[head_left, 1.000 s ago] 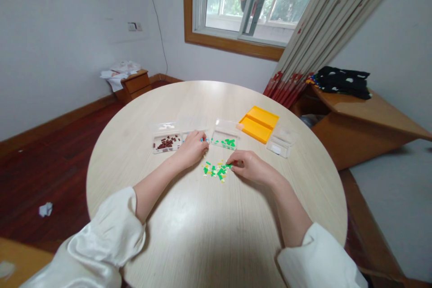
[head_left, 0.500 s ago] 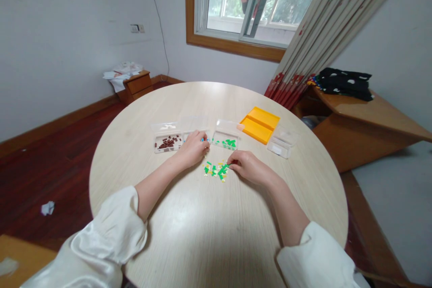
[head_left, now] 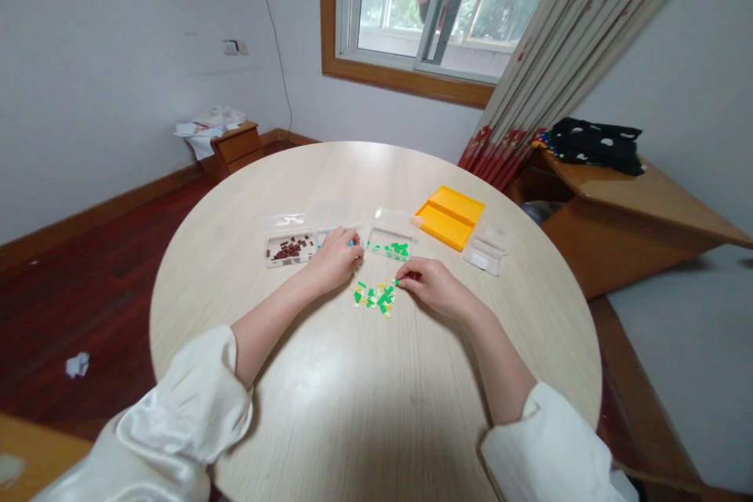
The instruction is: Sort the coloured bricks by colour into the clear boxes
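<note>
A small pile of green, yellow and white pieces [head_left: 372, 297] lies on the round pale wooden table [head_left: 365, 400]. My right hand [head_left: 432, 285] rests at the pile's right edge, fingers pinched on a tiny green piece. My left hand [head_left: 334, 256] is curled, fingertips over a clear box holding blue pieces [head_left: 353, 241]; what it holds is hidden. To the left stands a clear box of brown pieces [head_left: 288, 248]. A clear box of green pieces [head_left: 393, 246] sits just behind the pile.
An orange tray [head_left: 450, 216] and another clear box [head_left: 489, 249] lie at the table's right rear. A low wooden bench with dark spotted cloth [head_left: 594, 143] stands right, by a curtain. A small cabinet [head_left: 235, 143] and crumpled paper [head_left: 76, 364] are on the floor left.
My right hand has drawn slightly up and away from the pile with a green piece pinched. The left hand has stayed at the blue box.
</note>
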The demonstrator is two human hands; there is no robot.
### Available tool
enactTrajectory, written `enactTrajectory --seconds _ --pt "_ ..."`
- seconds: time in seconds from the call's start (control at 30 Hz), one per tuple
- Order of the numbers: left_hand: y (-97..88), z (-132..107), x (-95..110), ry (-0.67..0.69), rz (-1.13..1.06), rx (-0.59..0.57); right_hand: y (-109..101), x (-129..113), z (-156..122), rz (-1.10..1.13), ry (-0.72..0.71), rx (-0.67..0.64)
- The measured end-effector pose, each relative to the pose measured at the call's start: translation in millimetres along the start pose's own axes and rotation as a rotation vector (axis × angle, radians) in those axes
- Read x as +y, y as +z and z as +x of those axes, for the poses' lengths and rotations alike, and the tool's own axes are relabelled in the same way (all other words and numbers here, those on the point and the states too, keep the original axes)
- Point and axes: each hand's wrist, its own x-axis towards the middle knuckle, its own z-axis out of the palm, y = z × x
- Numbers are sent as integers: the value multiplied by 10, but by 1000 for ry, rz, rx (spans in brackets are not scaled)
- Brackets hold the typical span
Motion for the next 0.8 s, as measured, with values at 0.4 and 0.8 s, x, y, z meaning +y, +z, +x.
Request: enactTrajectory --seconds 0.4,0.8 --pt "-51 3 44 -5 -44 -9 83 128 119 187 30 400" --pt "-41 -2 50 -6 -40 1 122 138 187 -6 -97 491"
